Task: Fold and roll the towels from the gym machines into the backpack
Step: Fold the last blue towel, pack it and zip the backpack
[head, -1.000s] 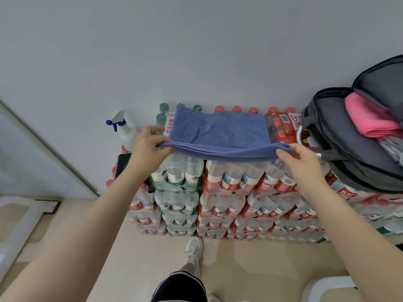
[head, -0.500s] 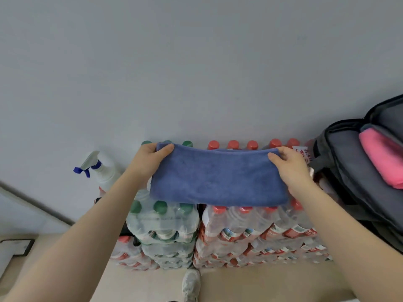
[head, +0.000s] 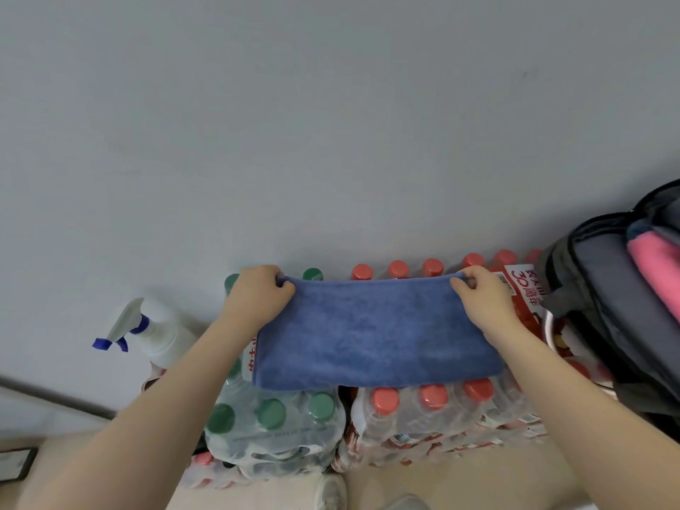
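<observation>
Blue terry cloth, a folded towel, lies flat across the tops of shrink-wrapped packs of water bottles stacked against a pale wall. The left hand pinches the towel's far left corner, fingers curled over the edge; the right hand grips the far right corner the same way. Both grips are closed on the cloth. To the right, an open grey backpack rests on the same stack, with a pink towel inside, possibly rolled, though the edge of the view cuts it off. A white spray bottle with a blue nozzle stands left of the packs.
</observation>
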